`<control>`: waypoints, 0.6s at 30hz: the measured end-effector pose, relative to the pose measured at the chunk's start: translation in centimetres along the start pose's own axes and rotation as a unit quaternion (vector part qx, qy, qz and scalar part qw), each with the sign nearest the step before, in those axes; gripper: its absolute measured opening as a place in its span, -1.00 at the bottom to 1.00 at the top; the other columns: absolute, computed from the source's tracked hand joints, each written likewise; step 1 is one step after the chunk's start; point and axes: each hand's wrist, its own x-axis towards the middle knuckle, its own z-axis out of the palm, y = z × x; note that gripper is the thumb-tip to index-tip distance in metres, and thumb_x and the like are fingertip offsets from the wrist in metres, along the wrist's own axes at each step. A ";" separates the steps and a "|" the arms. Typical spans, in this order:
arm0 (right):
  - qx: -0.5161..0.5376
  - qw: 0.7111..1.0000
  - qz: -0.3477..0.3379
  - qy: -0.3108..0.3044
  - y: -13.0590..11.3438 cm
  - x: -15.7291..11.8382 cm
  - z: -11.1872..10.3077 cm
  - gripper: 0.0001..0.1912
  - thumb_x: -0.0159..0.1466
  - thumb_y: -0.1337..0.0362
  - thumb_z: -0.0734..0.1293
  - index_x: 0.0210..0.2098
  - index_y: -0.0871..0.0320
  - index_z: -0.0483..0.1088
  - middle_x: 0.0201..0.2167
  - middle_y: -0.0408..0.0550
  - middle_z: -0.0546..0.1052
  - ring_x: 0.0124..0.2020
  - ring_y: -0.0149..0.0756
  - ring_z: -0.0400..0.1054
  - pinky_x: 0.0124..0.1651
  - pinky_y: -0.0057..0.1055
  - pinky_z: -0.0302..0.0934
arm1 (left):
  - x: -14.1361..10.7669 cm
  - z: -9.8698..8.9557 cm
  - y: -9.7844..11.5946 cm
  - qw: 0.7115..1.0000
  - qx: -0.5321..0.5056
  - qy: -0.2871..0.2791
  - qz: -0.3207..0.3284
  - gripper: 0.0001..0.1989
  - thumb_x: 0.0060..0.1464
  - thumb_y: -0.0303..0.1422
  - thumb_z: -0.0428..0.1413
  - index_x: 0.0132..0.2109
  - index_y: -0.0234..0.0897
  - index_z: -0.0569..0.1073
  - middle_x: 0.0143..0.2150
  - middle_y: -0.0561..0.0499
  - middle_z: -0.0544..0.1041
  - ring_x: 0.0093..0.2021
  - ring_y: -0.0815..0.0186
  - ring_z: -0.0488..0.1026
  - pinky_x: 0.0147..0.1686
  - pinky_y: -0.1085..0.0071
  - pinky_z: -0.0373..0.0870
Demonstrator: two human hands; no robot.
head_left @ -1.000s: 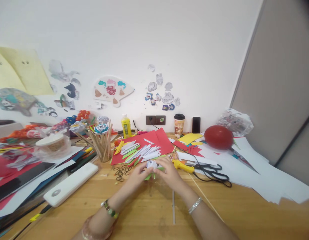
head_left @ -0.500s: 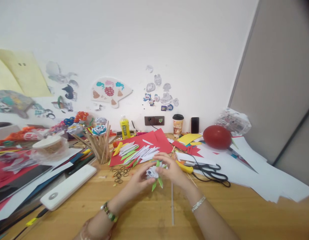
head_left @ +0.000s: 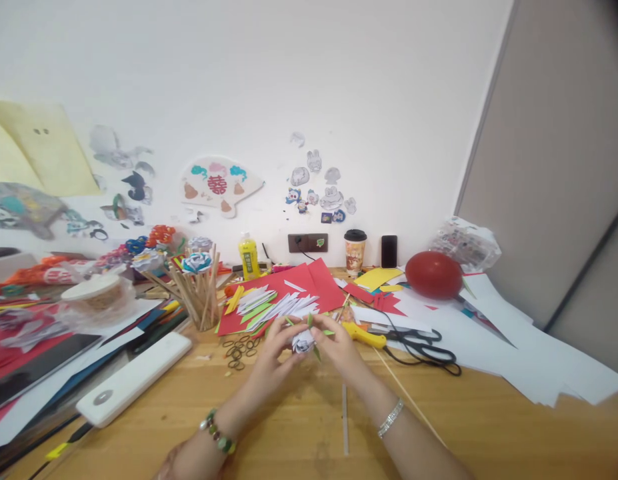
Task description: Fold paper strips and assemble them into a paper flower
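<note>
A white paper flower with green paper leaves is held between both hands above the wooden table, near the middle of the view. My left hand wraps round its left side, fingers behind and thumb below. On the right, my right hand pinches the flower's edge near the green leaves. Behind the hands, white and green paper strips lie on red paper. Small dark rubber bands are scattered left of my left hand.
A yellow-handled tool and black scissors lie to the right, beside white sheets. A white power bank-like device and a bundle of sticks are on the left. A cup stands behind.
My hands have drawn closer around the flower, and it has turned, so its leaves point differently. My right hand has shifted left. A thin stick now shows beside my right forearm.
</note>
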 end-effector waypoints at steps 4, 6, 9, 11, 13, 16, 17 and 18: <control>-0.011 0.999 0.028 0.020 0.2 -0.1 0.5 -0.62 0.14 0.01 0.28 -0.18 0.15 0.38 -0.20 -0.01 0.46 -0.20 -0.23 0.36 -0.16 -0.33 0.24 | 0.0 0.2 0.3 0.999 0.007 0.005 -0.033 -0.65 -0.04 -0.29 0.16 -0.04 -0.10 0.43 0.01 -0.09 0.28 0.07 0.14 0.22 0.05 0.17 0.23; -0.041 0.998 0.021 0.035 0.3 -0.1 0.6 -0.62 0.16 0.00 0.24 -0.21 0.17 0.38 -0.22 0.00 0.47 -0.22 -0.25 0.36 -0.18 -0.34 0.23 | 0.1 0.3 0.3 0.998 -0.007 0.020 -0.059 -0.68 -0.05 -0.27 0.17 -0.08 -0.12 0.45 -0.01 -0.09 0.29 0.05 0.13 0.24 -0.04 0.22 0.31; -0.071 0.997 -0.010 0.041 0.2 0.0 0.3 -0.63 0.21 0.01 0.19 -0.25 0.18 0.38 -0.33 -0.03 0.47 -0.31 -0.29 0.35 -0.25 -0.39 0.22 | 0.3 0.7 0.2 0.992 -0.055 0.045 -0.100 -0.67 -0.06 -0.21 0.16 -0.11 -0.17 0.45 -0.04 -0.10 0.32 0.01 0.14 0.28 -0.15 0.31 0.37; -0.090 0.995 -0.030 0.034 0.0 0.2 -0.2 -0.66 0.22 0.03 0.19 -0.31 0.18 0.38 -0.44 -0.08 0.45 -0.41 -0.34 0.32 -0.34 -0.43 0.19 | 0.3 0.8 0.0 0.985 -0.111 0.027 -0.130 -0.61 -0.05 -0.16 0.15 -0.07 -0.20 0.43 -0.07 -0.10 0.38 -0.03 0.16 0.32 -0.13 0.31 0.36; -0.130 0.990 -0.044 0.035 -0.2 0.4 -0.8 -0.68 0.22 0.05 0.19 -0.41 0.19 0.37 -0.55 -0.14 0.39 -0.48 -0.38 0.27 -0.41 -0.47 0.13 | 0.3 0.7 -0.2 0.977 -0.153 -0.016 -0.149 -0.56 -0.02 -0.11 0.10 -0.02 -0.21 0.39 -0.04 -0.12 0.40 -0.03 0.16 0.34 -0.10 0.28 0.34; -0.204 0.977 -0.057 0.024 -0.3 0.6 -1.6 -0.67 0.24 0.10 0.17 -0.51 0.18 0.30 -0.61 -0.19 0.29 -0.53 -0.42 0.18 -0.46 -0.49 0.03 | 0.3 0.1 -0.4 0.988 -0.093 -0.015 -0.123 -0.52 -0.02 -0.09 0.09 0.03 -0.20 0.36 0.09 -0.16 0.29 0.09 0.09 0.24 -0.04 0.22 0.31; -0.221 0.974 -0.056 0.014 -0.3 0.6 -1.7 -0.67 0.25 0.11 0.16 -0.53 0.18 0.27 -0.61 -0.20 0.27 -0.53 -0.43 0.16 -0.46 -0.50 0.01 | 0.3 -0.1 -0.4 0.994 -0.040 0.004 -0.102 -0.52 -0.04 -0.10 0.11 0.02 -0.18 0.38 0.12 -0.16 0.24 0.14 0.07 0.18 0.00 0.18 0.27; -0.233 0.971 -0.052 0.002 -0.3 0.7 -1.8 -0.67 0.25 0.12 0.16 -0.55 0.18 0.25 -0.61 -0.21 0.25 -0.54 -0.43 0.14 -0.46 -0.50 -0.02 | 0.3 -0.3 -0.3 0.996 0.020 0.021 -0.078 -0.54 -0.06 -0.13 0.14 0.00 -0.17 0.40 0.14 -0.15 0.22 0.17 0.05 0.13 0.06 0.13 0.20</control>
